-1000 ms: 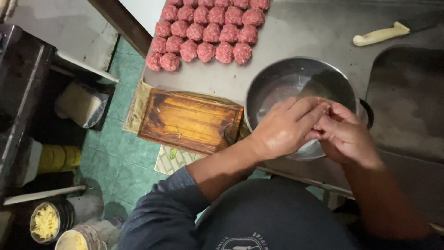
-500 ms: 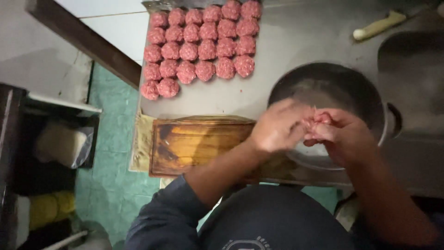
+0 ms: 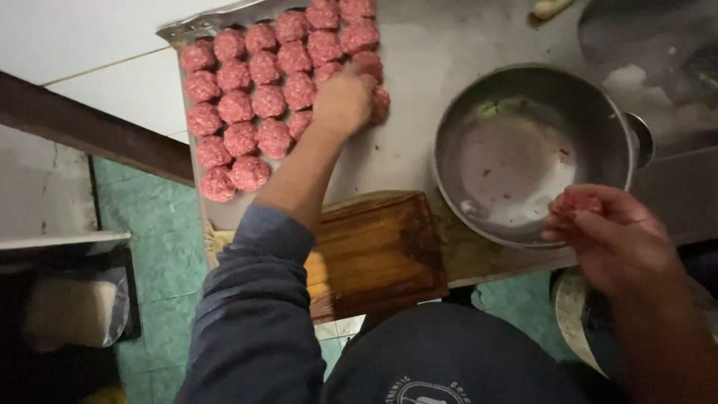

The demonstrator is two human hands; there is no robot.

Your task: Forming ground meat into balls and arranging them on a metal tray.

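Reaching far up the counter, the left hand (image 3: 342, 101) presses, fingers curled, on a meatball (image 3: 380, 105) at the rows' near-right edge (grip hidden). The right hand (image 3: 609, 236) cups a lump of mince (image 3: 577, 203) beside the metal bowl (image 3: 613, 120), well apart.

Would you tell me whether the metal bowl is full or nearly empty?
Nearly empty: the metal bowl shows its bare bottom, with only smears and small meat flecks.

wooden board (image 3: 374, 251), green floor tiles (image 3: 161, 258)
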